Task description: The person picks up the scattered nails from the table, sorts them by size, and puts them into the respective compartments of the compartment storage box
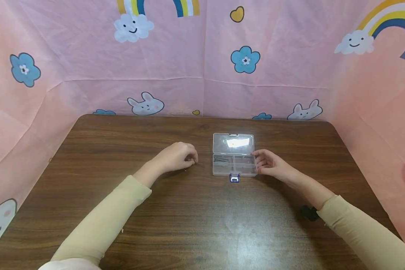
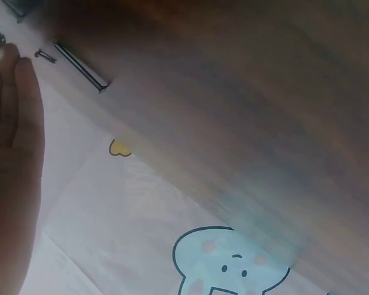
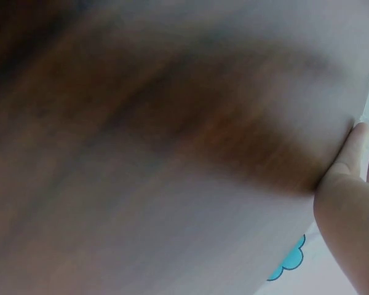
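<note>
Apart, left hand [image 1: 175,155] and box edge [image 1: 213,167]

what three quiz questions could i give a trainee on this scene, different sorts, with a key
1. Which hand is at the right end of the box in the head view?
2. True or false: the lid is closed over the box.
3. In the head view, where do the long metal pieces lie?
a) in the box's left half
b) in its right half
c) on the lid

Key:
1. The right hand.
2. False; the lid is open.
3. a
</note>
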Demonstrator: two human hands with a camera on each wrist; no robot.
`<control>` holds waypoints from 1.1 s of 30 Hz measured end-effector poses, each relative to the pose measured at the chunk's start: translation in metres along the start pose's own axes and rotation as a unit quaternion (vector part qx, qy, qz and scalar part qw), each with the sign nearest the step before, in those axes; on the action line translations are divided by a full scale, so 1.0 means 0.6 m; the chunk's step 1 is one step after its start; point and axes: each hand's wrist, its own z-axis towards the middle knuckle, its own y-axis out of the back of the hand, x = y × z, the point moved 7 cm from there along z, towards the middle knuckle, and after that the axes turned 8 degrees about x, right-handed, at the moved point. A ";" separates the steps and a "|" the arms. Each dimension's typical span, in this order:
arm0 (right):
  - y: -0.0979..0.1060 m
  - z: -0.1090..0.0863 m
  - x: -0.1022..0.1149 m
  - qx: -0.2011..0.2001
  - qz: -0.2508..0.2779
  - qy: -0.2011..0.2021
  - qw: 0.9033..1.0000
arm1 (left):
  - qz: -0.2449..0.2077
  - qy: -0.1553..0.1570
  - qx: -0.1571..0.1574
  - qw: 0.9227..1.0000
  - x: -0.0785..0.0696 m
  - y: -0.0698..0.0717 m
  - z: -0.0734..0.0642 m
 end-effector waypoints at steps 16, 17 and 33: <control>0.004 0.005 -0.001 -0.007 -0.001 -0.013 1.000 | -0.012 -0.013 -0.067 0.998 -0.013 0.019 0.031; 0.004 0.005 -0.001 -0.007 -0.002 -0.013 1.000 | -0.012 -0.014 -0.069 0.997 -0.015 0.019 0.033; 0.002 0.003 -0.003 -0.003 0.000 -0.001 1.000 | -0.013 -0.029 -0.062 0.998 -0.056 0.003 0.082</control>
